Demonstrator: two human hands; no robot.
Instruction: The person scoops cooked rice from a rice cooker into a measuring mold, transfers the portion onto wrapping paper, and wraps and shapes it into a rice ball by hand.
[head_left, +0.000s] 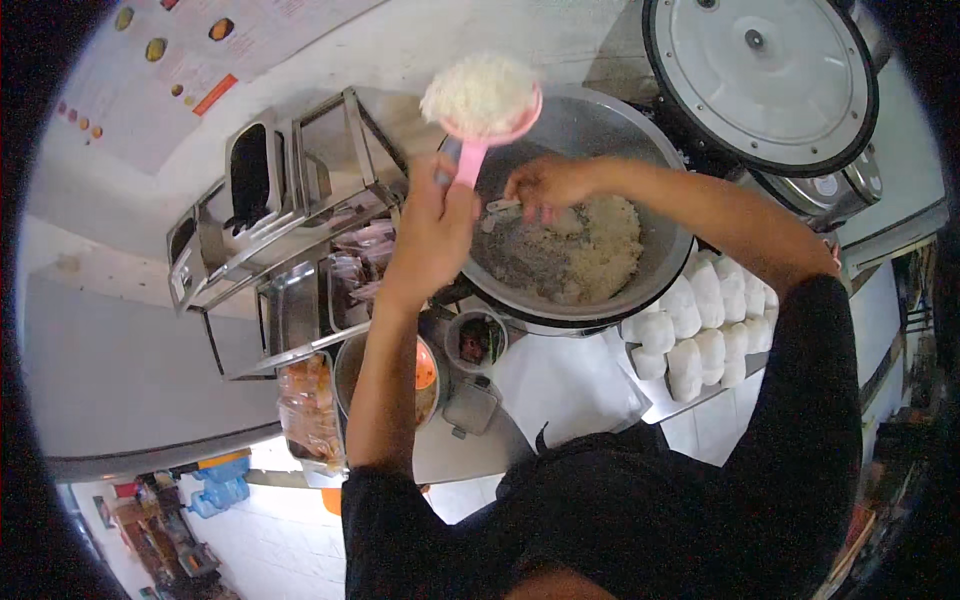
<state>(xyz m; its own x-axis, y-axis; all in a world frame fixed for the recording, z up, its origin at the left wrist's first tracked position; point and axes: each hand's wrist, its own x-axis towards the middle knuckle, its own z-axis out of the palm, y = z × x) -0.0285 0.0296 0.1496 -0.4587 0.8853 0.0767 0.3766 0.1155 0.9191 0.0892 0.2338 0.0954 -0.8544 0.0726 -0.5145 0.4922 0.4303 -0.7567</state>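
Note:
My left hand (439, 232) grips the pink handle of a plastic scoop (471, 161). Heaped white rice (480, 91) fills the scoop, held up over the far left rim of a large round metal pot (517, 294). Inside that pot is my right hand (551, 187), its fingers closed around a pale utensil handle (502, 204) whose end sticks out to the left; the rest of the utensil is hidden. More cooked rice (611, 251) lies along the pot's right side, with thin remnants across the bottom.
Wrapped white packets (705, 315) are stacked right of the pot. White sheets (562, 379) lie in front. Left are a metal rack (300, 217), a tray of plastic-wrapped food (309, 409), a pot with an orange ladle (425, 367) and a small tub (476, 341). A round lid (757, 82) stands upper right.

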